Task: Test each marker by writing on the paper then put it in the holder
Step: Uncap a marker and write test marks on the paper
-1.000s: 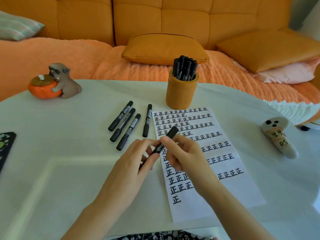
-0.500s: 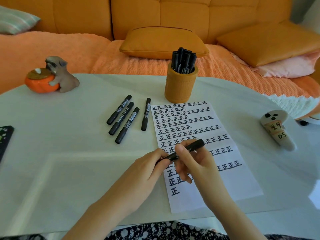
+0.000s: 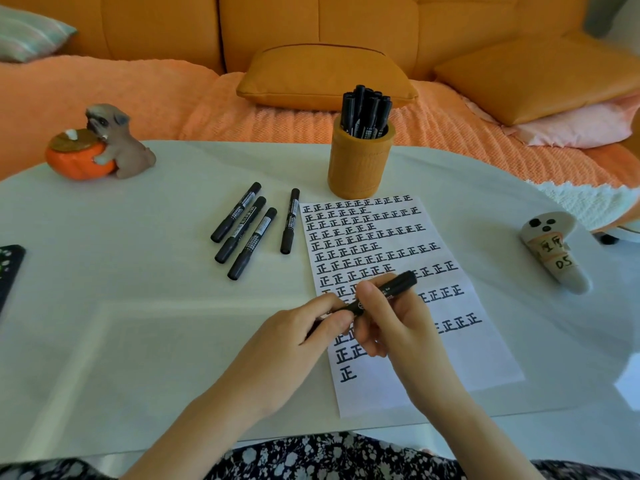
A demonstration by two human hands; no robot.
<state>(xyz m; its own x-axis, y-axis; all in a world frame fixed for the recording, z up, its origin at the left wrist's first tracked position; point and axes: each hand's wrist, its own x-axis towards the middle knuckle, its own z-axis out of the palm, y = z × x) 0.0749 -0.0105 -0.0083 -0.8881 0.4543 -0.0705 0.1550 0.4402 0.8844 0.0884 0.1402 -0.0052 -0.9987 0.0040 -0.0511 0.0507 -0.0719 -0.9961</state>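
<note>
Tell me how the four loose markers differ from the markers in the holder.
The loose markers lie flat on the table, left of the paper; the holder markers stand upright in the orange holder. The loose markers number four, side by side; the holder markers are bunched tight, too packed to count. Both sets are black with pale printed labels.
</note>
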